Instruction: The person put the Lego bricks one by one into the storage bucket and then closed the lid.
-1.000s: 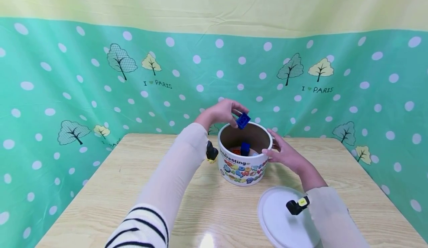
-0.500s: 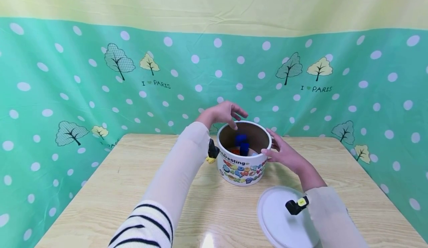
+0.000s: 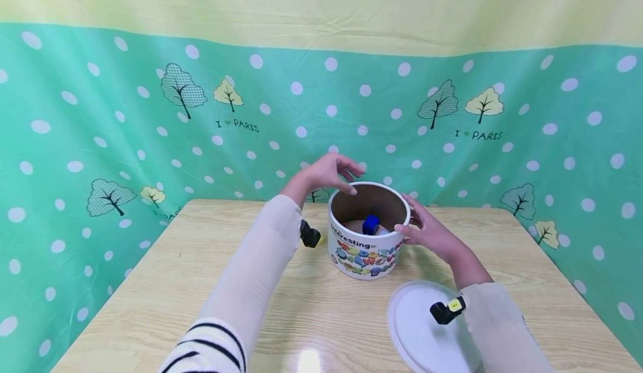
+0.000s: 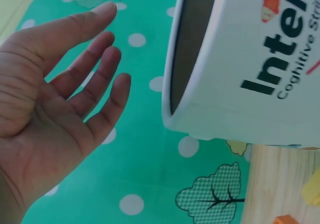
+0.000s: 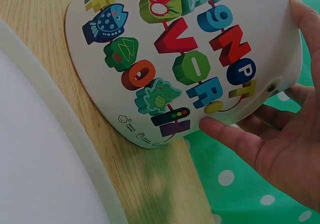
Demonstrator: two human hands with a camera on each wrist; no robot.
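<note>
My left hand (image 3: 326, 173) hovers at the left rim of the white bucket (image 3: 364, 258), fingers apart and holding nothing. In the left wrist view the left hand (image 4: 65, 83) is beside the bucket's mouth without touching it. My right hand (image 3: 432, 230) holds the bucket's right side, its thumb near the front rim. In the right wrist view, fingers of the right hand (image 5: 280, 144) lie against the printed wall. Inside the bucket a blue block (image 3: 370, 225) shows, with a pale piece next to it. The rest of the bucket's floor is partly hidden by the wall.
A round white lid (image 3: 432, 328) lies on the wooden table (image 3: 226, 283) in front of the bucket, under the right forearm. A yellow piece (image 4: 312, 189) and an orange piece (image 4: 285, 220) lie left of the bucket. A green dotted cloth (image 3: 281, 110) hangs behind.
A second ago my left hand held a blue toy brick over the bucket; it let go and the brick fell in. The left hand has since shifted slightly left. The right hand stays put.
</note>
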